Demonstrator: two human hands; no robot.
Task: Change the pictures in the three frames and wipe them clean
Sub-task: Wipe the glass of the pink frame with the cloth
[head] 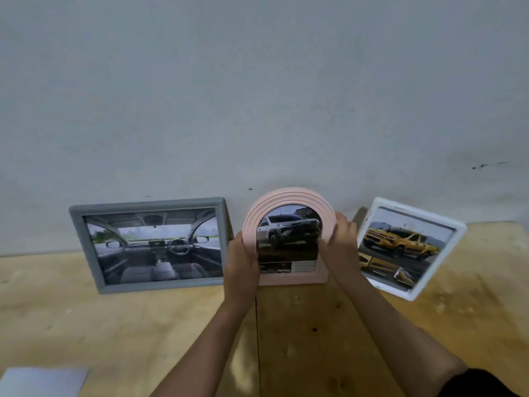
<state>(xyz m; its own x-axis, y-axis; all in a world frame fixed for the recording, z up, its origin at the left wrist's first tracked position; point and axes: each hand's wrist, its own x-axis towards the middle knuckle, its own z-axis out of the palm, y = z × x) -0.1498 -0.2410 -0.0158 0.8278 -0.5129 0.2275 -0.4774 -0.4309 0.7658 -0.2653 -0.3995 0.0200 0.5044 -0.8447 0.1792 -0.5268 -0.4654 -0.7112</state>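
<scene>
The left hand (243,262) clasps the pink arched frame (286,196) at its 9 o'clock edge, the right hand (342,239) at 3 o'clock; it stands on the table (86,325), grey frame (83,247) at 9 o'clock, tilted white frame (458,236) at 3 o'clock

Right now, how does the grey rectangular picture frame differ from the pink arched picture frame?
The grey rectangular picture frame is wide and square-cornered; the pink arched picture frame has a rounded top. The grey one shows a car interior, the pink one a pale pickup. The left hand and right hand grip the pink one; nothing touches the grey. Both stand on the wooden table.
</scene>
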